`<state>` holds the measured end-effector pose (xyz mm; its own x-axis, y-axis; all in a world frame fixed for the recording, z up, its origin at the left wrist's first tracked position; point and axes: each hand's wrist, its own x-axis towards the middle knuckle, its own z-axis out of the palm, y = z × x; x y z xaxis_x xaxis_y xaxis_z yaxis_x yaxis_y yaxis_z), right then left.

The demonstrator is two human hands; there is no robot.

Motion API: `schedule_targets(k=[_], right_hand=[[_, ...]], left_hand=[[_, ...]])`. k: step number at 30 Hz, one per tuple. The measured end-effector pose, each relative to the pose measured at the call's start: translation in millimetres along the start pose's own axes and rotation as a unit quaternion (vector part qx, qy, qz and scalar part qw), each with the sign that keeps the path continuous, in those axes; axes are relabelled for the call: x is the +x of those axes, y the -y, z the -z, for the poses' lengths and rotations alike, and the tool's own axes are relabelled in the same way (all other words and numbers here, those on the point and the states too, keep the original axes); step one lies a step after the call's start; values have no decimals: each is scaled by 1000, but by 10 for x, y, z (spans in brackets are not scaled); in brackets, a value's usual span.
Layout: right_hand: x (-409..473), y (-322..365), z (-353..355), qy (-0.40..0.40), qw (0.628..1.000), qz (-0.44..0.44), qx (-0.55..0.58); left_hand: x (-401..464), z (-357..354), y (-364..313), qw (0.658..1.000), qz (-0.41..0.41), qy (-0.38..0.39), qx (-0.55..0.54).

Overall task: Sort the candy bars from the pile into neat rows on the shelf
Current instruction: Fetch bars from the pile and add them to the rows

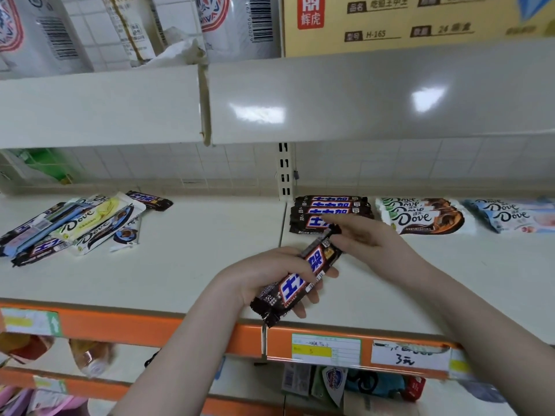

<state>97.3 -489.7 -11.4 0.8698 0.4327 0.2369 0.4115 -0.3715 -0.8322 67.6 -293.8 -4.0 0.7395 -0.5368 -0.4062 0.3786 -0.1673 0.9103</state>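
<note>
Both hands are holding one dark candy bar [301, 279] at centre frame: left hand [270, 274] gripping its middle, right hand [365, 238] pinching the upper end. Wrapper is looking light, crinkly, probably slick; gripping mid-body seems safest. Blue Chinese characters are showing; rows at right centre are reading "Dove" [426, 219].

Five dark Snickers bars [330, 210] in view right, three brown Dove bars [420, 216], two blue [510, 214].

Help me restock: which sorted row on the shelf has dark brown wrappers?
The leftmost row, beside the shelf upright, has dark brown wrappers with blue lettering; the two Dove rows right of it are white and pale blue.
</note>
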Motion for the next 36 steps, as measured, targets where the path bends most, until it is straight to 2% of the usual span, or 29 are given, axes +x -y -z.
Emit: schedule_targets(k=[4, 8, 12, 14, 16, 19, 21, 24, 26, 28, 31, 33, 36], right_hand=[[-42, 33, 35, -13, 999, -7, 48], [-89, -36, 115, -57, 995, -48, 69], [-151, -135, 147, -82, 990, -72, 89], [-173, -168, 119, -82, 994, -62, 43], [-200, -165, 105, -76, 996, -37, -39], [-256, -151, 123, -11, 985, 58, -161], [-293, -138, 142, 10, 966, 100, -238], [-291, -146, 174, -16, 918, 166, -361], [-250, -155, 202, -29, 890, 193, -412], [-185, -169, 257, -45, 874, 201, -441], [-66, -204, 324, -54, 866, 192, -459], [20, -232, 339, -50, 866, 183, -463], [116, -284, 336, -48, 865, 171, -469]], left_hand=[[10, -4, -18, 1000, 0, 14, 6], [-57, 121, -15, 999, -40, -6, 19], [-88, 235, 30, 991, -78, -104, -35], [-76, 242, 57, 985, -83, -144, -39], [-64, 225, 78, 985, -87, -143, -40], [-57, 210, 84, 987, -90, -131, -25], [-37, 210, 88, 987, -92, -130, -20], [24, 196, 96, 982, -111, -151, -19], [82, 177, 98, 973, -142, -181, 21], [151, 173, 103, 946, -190, -232, 126], [235, 185, 87, 861, -243, -305, 326], [308, 208, 72, 813, -252, -327, 410], [425, 255, 43, 759, -245, -348, 492]])
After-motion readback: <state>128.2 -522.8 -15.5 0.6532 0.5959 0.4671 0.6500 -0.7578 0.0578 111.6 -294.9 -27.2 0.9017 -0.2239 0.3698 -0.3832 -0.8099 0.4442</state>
